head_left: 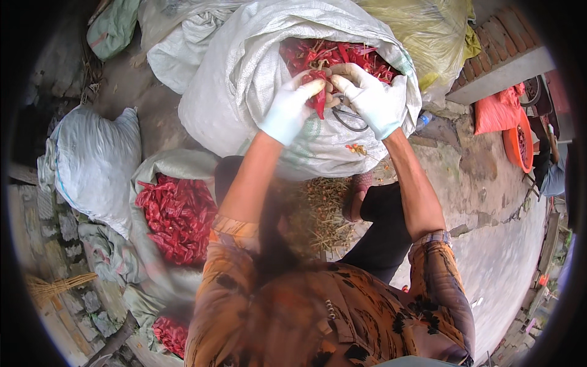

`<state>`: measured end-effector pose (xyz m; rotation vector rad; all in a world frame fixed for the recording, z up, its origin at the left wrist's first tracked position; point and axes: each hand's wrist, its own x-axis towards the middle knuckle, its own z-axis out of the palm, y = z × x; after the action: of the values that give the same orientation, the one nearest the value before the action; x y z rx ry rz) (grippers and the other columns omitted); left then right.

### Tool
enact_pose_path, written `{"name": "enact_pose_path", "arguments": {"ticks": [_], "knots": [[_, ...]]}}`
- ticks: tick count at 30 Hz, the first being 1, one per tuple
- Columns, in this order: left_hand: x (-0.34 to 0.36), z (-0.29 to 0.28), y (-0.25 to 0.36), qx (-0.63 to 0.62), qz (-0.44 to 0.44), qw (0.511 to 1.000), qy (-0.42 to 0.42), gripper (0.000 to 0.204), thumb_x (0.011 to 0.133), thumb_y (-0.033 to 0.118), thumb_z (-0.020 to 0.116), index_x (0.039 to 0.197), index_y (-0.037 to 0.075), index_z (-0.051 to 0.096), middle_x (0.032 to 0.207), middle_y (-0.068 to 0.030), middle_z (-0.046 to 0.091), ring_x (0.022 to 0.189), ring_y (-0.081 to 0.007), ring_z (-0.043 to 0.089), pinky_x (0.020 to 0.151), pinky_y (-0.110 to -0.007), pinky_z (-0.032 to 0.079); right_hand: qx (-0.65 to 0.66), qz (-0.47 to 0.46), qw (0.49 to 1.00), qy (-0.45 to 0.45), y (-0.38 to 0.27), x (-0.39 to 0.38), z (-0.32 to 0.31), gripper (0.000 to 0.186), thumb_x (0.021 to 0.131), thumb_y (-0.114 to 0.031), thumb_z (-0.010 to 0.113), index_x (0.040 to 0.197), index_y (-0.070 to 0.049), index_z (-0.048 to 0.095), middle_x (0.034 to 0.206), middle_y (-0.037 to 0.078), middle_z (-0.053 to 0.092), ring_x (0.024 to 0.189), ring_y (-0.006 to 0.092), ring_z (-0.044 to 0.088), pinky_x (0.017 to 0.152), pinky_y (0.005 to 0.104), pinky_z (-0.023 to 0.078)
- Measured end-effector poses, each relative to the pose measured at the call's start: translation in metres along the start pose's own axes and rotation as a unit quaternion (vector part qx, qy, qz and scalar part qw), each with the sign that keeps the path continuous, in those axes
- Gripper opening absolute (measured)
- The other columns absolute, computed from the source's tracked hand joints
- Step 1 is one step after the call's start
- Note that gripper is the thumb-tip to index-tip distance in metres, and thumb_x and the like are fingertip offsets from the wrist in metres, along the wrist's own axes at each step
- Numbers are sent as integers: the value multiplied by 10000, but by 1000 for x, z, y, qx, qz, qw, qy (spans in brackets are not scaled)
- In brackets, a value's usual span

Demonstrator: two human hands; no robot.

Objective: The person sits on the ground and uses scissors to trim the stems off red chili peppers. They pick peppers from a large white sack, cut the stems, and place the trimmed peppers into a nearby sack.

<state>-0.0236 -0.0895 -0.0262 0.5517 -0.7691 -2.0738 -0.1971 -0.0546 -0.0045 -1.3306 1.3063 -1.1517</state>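
Both of my hands wear white gloves with stained fingertips and meet over the mouth of a large white woven sack [214, 92]. My left hand [290, 111] is closed, pinching a red dried chili pepper [319, 104] that points downward. Close against it, my right hand [374, 103] is closed too, its thumb and fingers by the chili's stem end. Dark thin loops, which look like scissors [351, 127], stick out below the right palm; their blades are hidden. Behind my fingers, many red chilies [361, 56] with stems fill the sack's opening.
An open sack of red chilies [174, 220] stands at my left, with more chilies [170, 335] below it. A tied white sack [95, 162] lies farther left. Stem scraps [327, 214] litter the ground between my legs. An orange basin [518, 144] and another person's arm [553, 150] are at right.
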Motion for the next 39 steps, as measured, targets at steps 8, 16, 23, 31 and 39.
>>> {"name": "enact_pose_path", "arguments": {"ticks": [8, 16, 23, 31, 39], "knots": [[-4, -6, -7, 44, -19, 998, -36, 239, 924, 156, 526, 1105, 3, 555, 884, -76, 602, 723, -160, 578, 652, -325, 517, 60, 3, 998, -4, -15, -3, -1, 261, 939, -215, 611, 1143, -53, 617, 826, -45, 586, 633, -7, 450, 512, 152, 320], [-14, 10, 3, 149, -22, 987, -58, 181, 971, 260, 522, 994, 84, 553, 822, 4, 528, 692, -89, 480, 630, -274, 435, 134, -33, 990, -36, -24, -8, 9, 206, 959, -156, 561, 1092, 1, 582, 870, 21, 638, 509, -5, 383, 443, 148, 296], [-19, 0, 8, 285, -23, 957, -58, 220, 960, 253, 565, 935, 41, 616, 776, 40, 541, 690, -45, 482, 623, -207, 397, 190, 9, 980, -61, -23, -7, 10, 176, 952, -136, 568, 1048, 9, 590, 873, 61, 652, 465, 2, 390, 394, 170, 274], [-29, -10, 24, 318, -67, 944, -52, 202, 942, 225, 593, 873, 36, 615, 717, 44, 514, 632, -44, 449, 564, -217, 364, 387, 157, 897, -149, 1, 12, 15, 122, 961, -116, 546, 1018, -19, 594, 810, 22, 619, 464, -9, 363, 382, 163, 242], [-39, -21, 37, 202, -63, 974, -75, 259, 952, 237, 555, 948, -19, 591, 607, 18, 436, 489, -78, 379, 461, -245, 332, 308, 195, 895, -255, -2, 17, 8, 267, 979, -270, 539, 960, -25, 645, 680, -38, 562, 425, -1, 358, 369, 176, 237]]}}
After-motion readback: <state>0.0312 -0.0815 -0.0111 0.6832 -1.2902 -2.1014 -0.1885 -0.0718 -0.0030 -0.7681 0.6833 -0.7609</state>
